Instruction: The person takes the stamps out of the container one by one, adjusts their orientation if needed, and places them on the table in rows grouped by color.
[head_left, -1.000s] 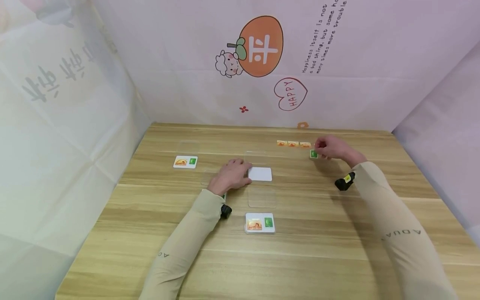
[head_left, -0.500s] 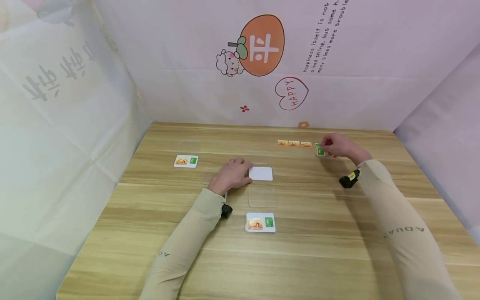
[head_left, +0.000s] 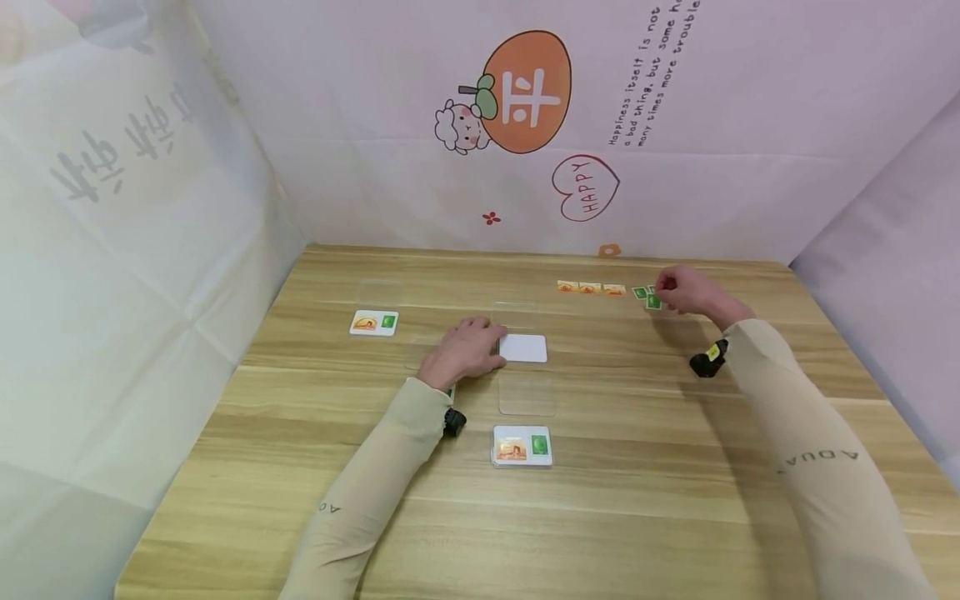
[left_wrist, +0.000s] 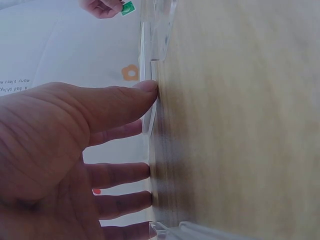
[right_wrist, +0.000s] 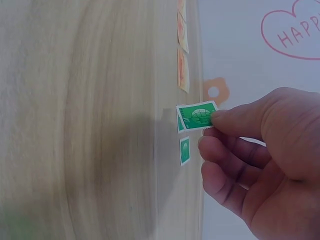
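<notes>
Head camera first, counting what's on the table (head_left: 637, 517): three orange stamps (head_left: 590, 288) sit in a row along the far side, and just right of them are three green ones. Two of those lie on the wood, the left green stamp (head_left: 639, 293) and the right green stamp (right_wrist: 185, 151), and the third is the held green stamp (right_wrist: 196, 115), up in the person's fingers.

Cards: two with an orange and a green stamp each, one at the left (head_left: 373, 323) and one nearer the person (head_left: 522, 446). Plus one blank white card (head_left: 524, 348) in the middle. Something else peeks out from under the left wrist, too covered to tell. I make it at least four clear plastic pieces (head_left: 527, 400) scattered around, but they're faint so don't quote me lol

Now the hands. Right hand (head_left: 690, 293) reaches out to the far right, thumb and finger pinching that one green stamp by its edge, other fingers curled in behind. From the right wrist it's tilted, overlapping one of the lying ones in that view. Left hand (head_left: 465, 347) reaches to the middle with fingers spread and mostly straight, tips down on the table, thumb and index touching the blank card's left edge
</notes>
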